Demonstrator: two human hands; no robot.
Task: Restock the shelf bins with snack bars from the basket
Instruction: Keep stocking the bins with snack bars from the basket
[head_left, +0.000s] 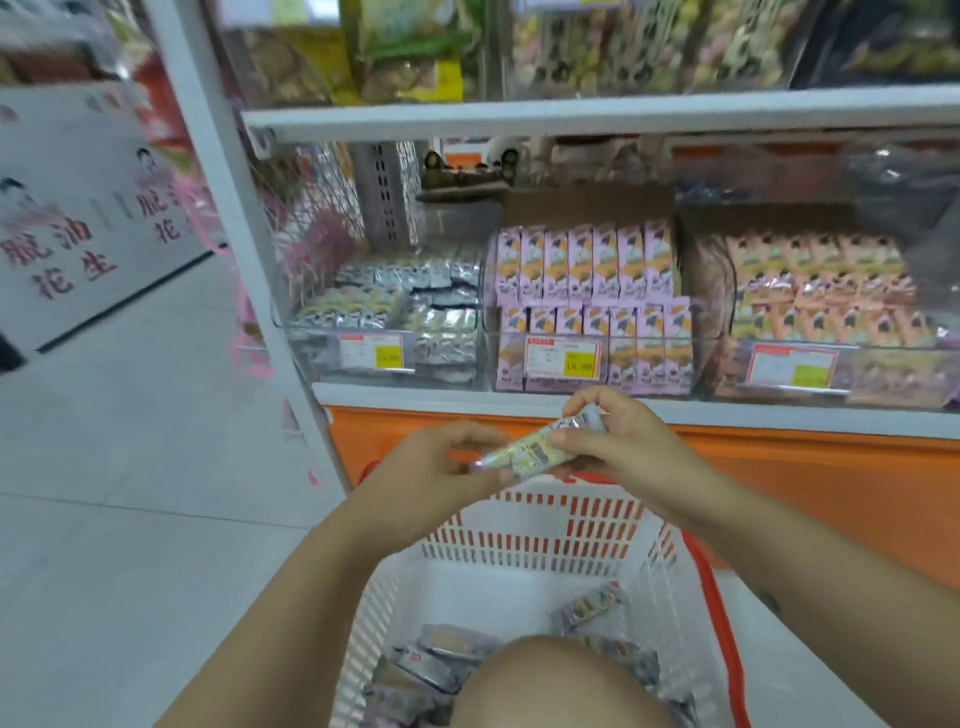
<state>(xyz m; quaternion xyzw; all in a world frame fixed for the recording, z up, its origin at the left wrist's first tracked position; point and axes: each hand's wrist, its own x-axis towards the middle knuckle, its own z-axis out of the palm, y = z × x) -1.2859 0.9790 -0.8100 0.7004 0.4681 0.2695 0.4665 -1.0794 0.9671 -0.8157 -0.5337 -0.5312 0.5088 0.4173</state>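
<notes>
Both hands hold one pale yellow and silver snack bar (540, 448) above the white basket (524, 525), just in front of the shelf. My left hand (441, 467) pinches its lower left end. My right hand (613, 441) grips its upper right end. Several more wrapped bars (441, 665) lie in the basket's bottom, partly hidden by my knee. The left clear bin (384, 322) holds silver and yellow bars of the same kind. The middle bin (592, 306) is packed with pink and orange boxes.
A right-hand bin (821, 312) holds orange packs. A white shelf board (571, 119) with more goods on it runs above the bins. A white upright post (234, 218) stands at the left, with tiled aisle floor (130, 467) beyond. An orange panel (779, 478) lies below the shelf edge.
</notes>
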